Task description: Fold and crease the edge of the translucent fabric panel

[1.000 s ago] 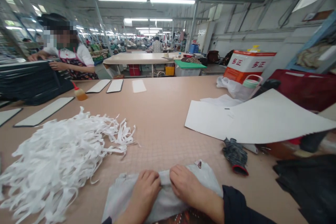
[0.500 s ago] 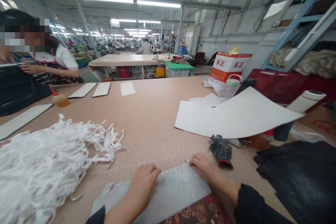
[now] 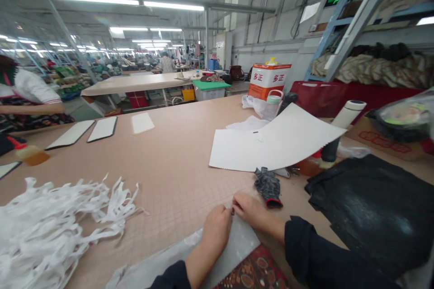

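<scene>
A grey sheet (image 3: 239, 239) lies on the brown table at the bottom centre, with a red and brown patterned piece (image 3: 252, 271) at its lower edge. At the sheet's far corner, my left hand (image 3: 219, 226) and my right hand (image 3: 247, 207) come together, fingertips nearly touching. Both hands are closed, pinching that corner; the fingers hide the exact grip. Just beyond my right hand lies a dark grey knitted glove (image 3: 267, 185) with a red cuff.
White strips (image 3: 64, 221) are heaped at the left. A large white sheet (image 3: 267, 142) and a black material stack (image 3: 373, 212) lie at the right. White panels (image 3: 101, 128) and a glue bottle (image 3: 34, 154) are at the back left, near a person.
My left hand has moved right along the sheet to its far corner, beside my right hand, and its fingers have closed. The view has turned to the right.
</scene>
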`<move>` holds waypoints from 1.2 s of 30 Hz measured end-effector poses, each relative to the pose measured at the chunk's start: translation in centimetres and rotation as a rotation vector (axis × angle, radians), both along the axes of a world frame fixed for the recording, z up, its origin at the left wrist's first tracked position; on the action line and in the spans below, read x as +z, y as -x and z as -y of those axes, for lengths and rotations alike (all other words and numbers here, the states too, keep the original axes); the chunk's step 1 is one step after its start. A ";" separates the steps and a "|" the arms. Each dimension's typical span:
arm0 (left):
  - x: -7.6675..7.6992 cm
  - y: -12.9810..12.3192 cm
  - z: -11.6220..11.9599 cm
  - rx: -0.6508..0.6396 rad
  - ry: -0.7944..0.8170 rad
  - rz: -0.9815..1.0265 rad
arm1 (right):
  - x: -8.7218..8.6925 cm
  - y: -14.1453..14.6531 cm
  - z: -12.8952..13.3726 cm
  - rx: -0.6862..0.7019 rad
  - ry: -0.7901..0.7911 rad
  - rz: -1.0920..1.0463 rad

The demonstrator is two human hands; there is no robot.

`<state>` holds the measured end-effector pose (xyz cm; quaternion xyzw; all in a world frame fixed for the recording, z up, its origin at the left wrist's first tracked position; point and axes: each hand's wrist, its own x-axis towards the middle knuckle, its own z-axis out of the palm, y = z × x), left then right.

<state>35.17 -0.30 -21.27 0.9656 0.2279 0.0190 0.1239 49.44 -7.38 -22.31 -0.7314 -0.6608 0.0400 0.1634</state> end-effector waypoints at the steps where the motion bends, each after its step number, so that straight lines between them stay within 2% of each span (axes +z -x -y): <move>1: 0.0 -0.2 -0.1 -0.006 -0.015 -0.009 | -0.1 0.1 0.3 -0.040 -0.019 -0.029; 6: 0.5 -1.4 0.2 -0.145 -0.100 -0.054 | -1.4 1.6 2.6 -0.182 -0.112 -0.196; 9: 0.7 -2.0 0.9 -0.253 -0.137 -0.074 | -2.8 2.5 3.4 -0.232 -0.184 -0.175; 13: 0.6 -2.5 1.3 -0.298 -0.162 -0.086 | -3.9 2.8 3.4 -0.260 -0.244 -0.092; 16: 0.4 -2.3 0.7 -0.255 -0.162 -0.075 | -4.0 2.7 3.3 -0.248 -0.261 -0.035; 22: 0.1 -1.6 -1.7 -0.013 -0.137 -0.037 | -3.0 3.0 3.4 -0.242 -0.223 0.023; 24: 0.2 -1.3 -2.0 0.001 -0.126 -0.023 | -2.7 3.0 3.5 -0.230 -0.209 0.020; 26: 0.3 -1.2 -2.0 -0.046 -0.128 -0.009 | -2.7 2.9 3.5 -0.211 -0.216 0.011; 30: 0.6 -1.3 -1.2 -0.224 -0.206 -0.014 | -3.1 2.7 3.5 -0.209 -0.266 0.000; 36: 1.0 -2.4 0.1 -0.460 -0.329 -0.037 | -3.9 2.6 3.5 -0.234 -0.253 -0.045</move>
